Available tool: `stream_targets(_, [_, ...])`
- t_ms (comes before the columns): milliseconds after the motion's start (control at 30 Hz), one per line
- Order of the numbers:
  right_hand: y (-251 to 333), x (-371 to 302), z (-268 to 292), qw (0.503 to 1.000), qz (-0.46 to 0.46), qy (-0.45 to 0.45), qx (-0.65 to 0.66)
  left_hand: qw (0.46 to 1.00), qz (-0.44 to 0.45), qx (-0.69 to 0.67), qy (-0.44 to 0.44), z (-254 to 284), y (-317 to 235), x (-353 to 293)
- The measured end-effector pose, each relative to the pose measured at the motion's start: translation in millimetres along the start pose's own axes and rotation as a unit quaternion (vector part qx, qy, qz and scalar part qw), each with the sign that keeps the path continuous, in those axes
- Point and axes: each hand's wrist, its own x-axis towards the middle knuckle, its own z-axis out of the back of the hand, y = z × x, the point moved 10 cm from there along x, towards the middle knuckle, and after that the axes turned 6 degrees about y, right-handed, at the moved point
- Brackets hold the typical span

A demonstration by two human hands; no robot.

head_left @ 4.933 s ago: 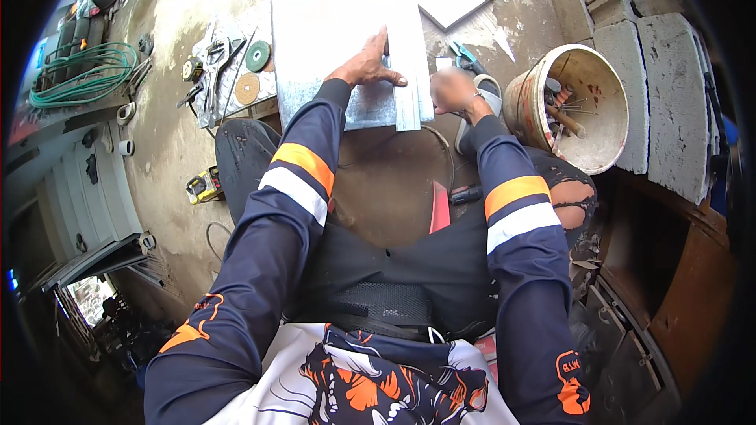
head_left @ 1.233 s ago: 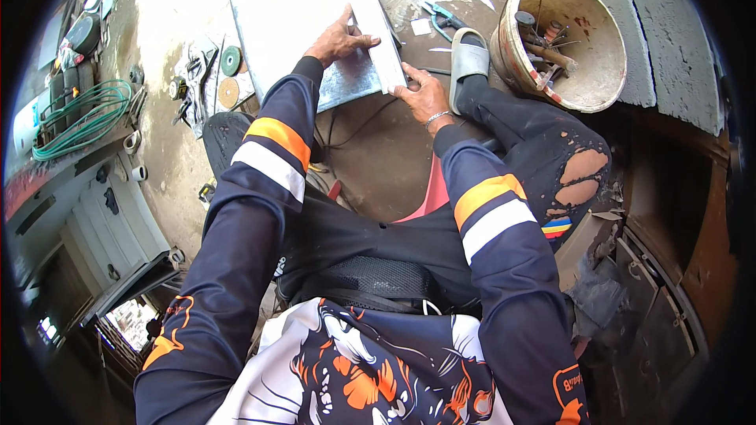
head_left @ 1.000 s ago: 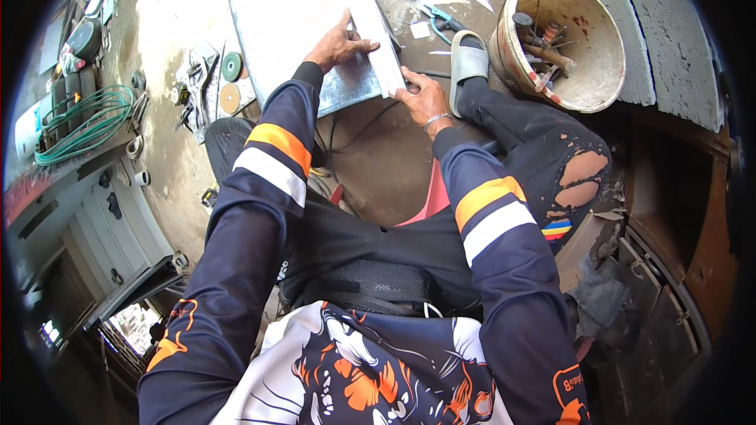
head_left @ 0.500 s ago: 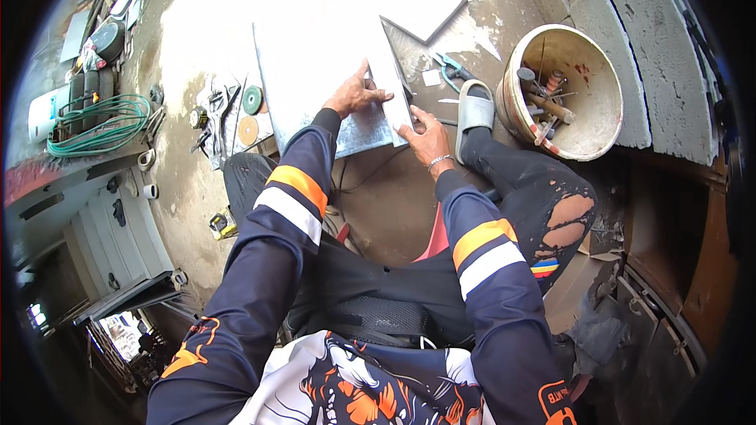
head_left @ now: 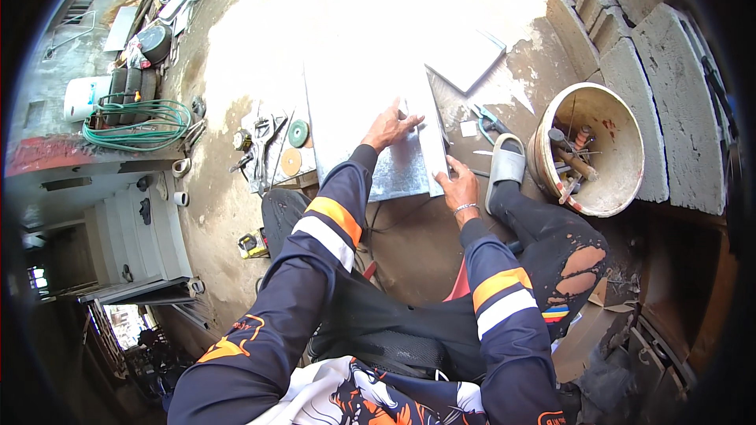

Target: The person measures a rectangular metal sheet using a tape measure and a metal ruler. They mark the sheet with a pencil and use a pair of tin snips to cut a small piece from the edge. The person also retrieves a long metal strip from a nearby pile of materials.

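A shiny metal sheet (head_left: 398,177) lies in front of me, its far part washed out by glare. Along its right edge runs a narrow pale strip (head_left: 432,149). My left hand (head_left: 386,129) rests on the sheet with fingers spread, the thumb reaching to the strip. At the near right end, my right hand (head_left: 461,186) grips the strip's edge, thumb toward its top; some fingertips are hidden. A bracelet circles the right wrist.
Left of the sheet lie wrenches (head_left: 266,138), a green disc (head_left: 298,133) and an orange disc (head_left: 291,161). On the right are blue-handled pliers (head_left: 490,120), my sandalled foot (head_left: 506,165), a bucket of tools (head_left: 626,157) and concrete blocks (head_left: 650,102). A coiled green hose (head_left: 142,126) lies far left.
The whole view has shifted, so the scene sits lower and farther right. Both hands remain at nearly the same places on the sheet and strip.
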Motion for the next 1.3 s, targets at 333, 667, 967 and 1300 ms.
stream_targets(333, [2, -2, -1, 1.000, 0.009, 0.003, 0.011, 0.998, 0.018, 0.042, 0.041, 18, 6, 45])
stream_targets(667, [-5, 1, 1, 1.000, -0.004, -0.002, 0.026, 0.998, 0.014, 0.028, 0.054, 15, 6, 49])
stream_targets(967, [-6, 4, 3, 1.000, 0.020, -0.014, -0.003, 0.998, 0.019, 0.011, 0.059, 12, 9, 52])
stream_targets(1300, [-3, 1, 2, 1.000, -0.007, 0.005, 0.015, 0.999, 0.001, 0.019, 0.043, 17, -2, 43])
